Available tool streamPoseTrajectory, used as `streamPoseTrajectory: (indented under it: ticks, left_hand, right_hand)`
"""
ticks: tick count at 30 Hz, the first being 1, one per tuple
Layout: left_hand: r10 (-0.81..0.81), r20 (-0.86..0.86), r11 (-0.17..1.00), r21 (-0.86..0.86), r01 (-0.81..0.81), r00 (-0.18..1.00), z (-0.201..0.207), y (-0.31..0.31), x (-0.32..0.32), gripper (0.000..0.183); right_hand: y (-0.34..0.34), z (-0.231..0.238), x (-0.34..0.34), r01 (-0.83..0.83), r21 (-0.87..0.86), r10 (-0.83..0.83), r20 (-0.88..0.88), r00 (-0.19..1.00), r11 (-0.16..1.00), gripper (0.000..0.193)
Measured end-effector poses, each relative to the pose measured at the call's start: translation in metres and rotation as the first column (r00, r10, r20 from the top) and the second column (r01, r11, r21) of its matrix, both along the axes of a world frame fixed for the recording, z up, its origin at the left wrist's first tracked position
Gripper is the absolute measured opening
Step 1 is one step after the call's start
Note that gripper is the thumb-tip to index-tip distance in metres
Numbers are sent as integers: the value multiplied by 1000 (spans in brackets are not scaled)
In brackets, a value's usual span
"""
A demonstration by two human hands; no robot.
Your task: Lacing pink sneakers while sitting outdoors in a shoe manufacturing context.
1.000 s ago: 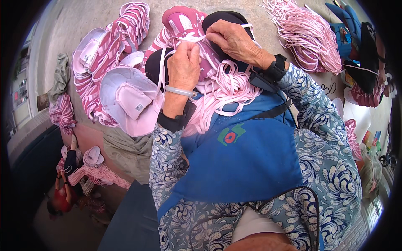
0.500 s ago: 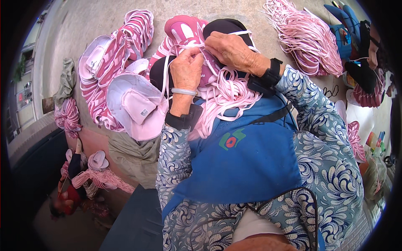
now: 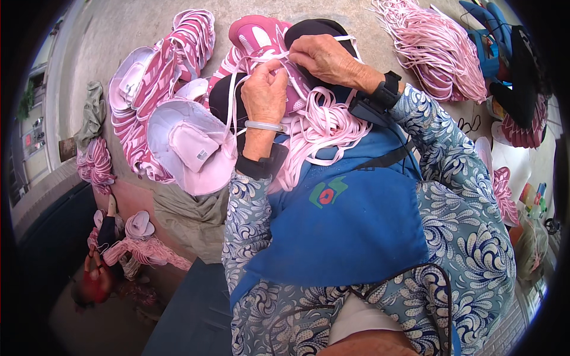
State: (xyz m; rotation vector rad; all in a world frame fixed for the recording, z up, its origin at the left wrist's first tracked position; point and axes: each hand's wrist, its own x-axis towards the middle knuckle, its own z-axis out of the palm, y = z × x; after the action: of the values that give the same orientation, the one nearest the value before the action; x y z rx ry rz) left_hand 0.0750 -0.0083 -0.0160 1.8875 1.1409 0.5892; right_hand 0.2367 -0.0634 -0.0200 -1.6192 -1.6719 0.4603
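Note:
A pink and white shoe upper (image 3: 256, 34) lies between my knees, over dark trousers. My left hand (image 3: 265, 98) is closed over its near part, thumb and finger pinching a pale pink shoelace (image 3: 232, 107). One length of that lace hangs down beside my left wrist. To the right, my right hand (image 3: 332, 59) pinches another stretch of the lace by the eyelets, fingertips drawn together. A loose bundle of pale pink laces (image 3: 332, 127) lies on my blue apron (image 3: 350, 237), just under my wrists.
Long stacks of pink uppers (image 3: 157, 83) stand at the left, with one upper (image 3: 190, 148) showing its pale lining close by my left forearm. A big heap of laces (image 3: 436, 53) sits at the far right. Another person (image 3: 98, 279) works at the lower left, beside more uppers.
My right hand has shifted slightly up and left, still pinching the lace. My left hand stays near the same spot, and the view has shifted a little.

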Motion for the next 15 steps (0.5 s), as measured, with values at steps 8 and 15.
streamPoseTrajectory:
  ticks: [8, 15]
  left_hand:
    - [31, 105, 934, -356, 8, 994, 15, 0, -3, 24]
    - [49, 65, 920, -390, -19, 997, 26, -2, -4, 26]
  right_hand:
    - [0, -5, 3, -14, 15, 13, 74, 997, 1000, 22]
    - [-7, 0, 4, -7, -60, 10, 60, 998, 998, 20]
